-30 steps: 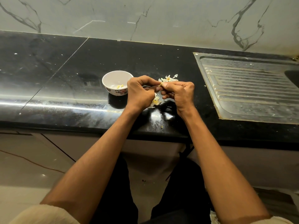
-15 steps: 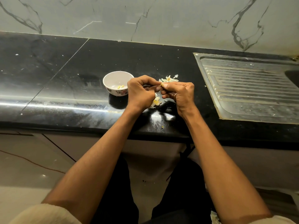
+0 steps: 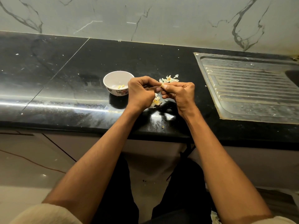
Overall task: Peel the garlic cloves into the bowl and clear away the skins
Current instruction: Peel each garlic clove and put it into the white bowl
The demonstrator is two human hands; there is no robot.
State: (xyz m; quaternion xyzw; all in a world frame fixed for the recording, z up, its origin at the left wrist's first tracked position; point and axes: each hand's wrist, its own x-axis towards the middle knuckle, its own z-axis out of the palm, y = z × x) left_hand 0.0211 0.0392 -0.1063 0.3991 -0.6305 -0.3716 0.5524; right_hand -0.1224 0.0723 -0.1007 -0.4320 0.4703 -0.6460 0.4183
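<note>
A: Midway, by the look of it. One black counter (image 3: 64,75), one white bowl (image 3: 118,82) at nine o'clock of the hands, holding two or three peeled cloves (image 3: 121,86).

B: And still to clear: two heaps of skins (image 3: 169,79), at twelve and six o'clock. Left hand (image 3: 140,92) and right hand (image 3: 181,94) both pinching one clove (image 3: 161,86) between fingertips, mid-peel.

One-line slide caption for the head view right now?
Both hands pinch a garlic clove beside the bowl, skins piled on the counter.
</note>
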